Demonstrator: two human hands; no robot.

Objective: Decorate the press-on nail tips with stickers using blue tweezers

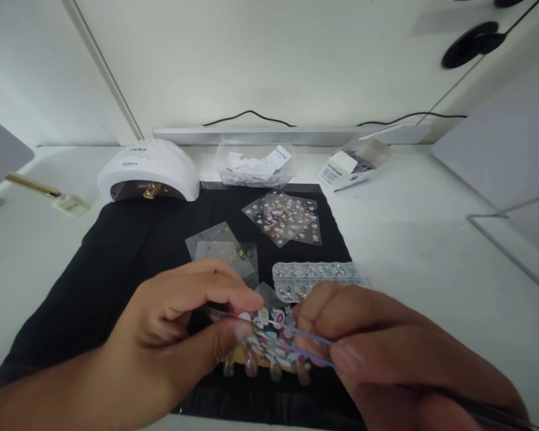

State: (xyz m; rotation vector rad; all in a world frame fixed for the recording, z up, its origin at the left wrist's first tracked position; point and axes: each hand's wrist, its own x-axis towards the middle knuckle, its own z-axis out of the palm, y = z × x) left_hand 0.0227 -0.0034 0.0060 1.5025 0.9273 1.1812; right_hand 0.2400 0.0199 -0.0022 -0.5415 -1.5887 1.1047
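Note:
My left hand [175, 335] pinches a clear sheet of nail stickers [272, 344] between thumb and forefinger. The sheet carries small white, pink and colourful cartoon figures, and it is tilted. In my right hand [377, 353] is a pair of thin, bluish tweezers [308, 336]. The two prongs reach left over the sheet, slightly apart; whether they grip a sticker cannot be made out. Just below the sheet, several glossy coloured nail tips [250, 364] stick out from a gold-brown holder [260, 361], mostly covered by the sheet.
Past my hands lie a rhinestone case [317, 271], clear sticker sheets [281, 218] and more sheets [222, 245] on a black cloth [130, 245]. Behind stand a white nail lamp [155, 161], a tub of white packets [256, 167] and an alcohol pad box [350, 167]. A gold-capped bottle [49, 194] is left.

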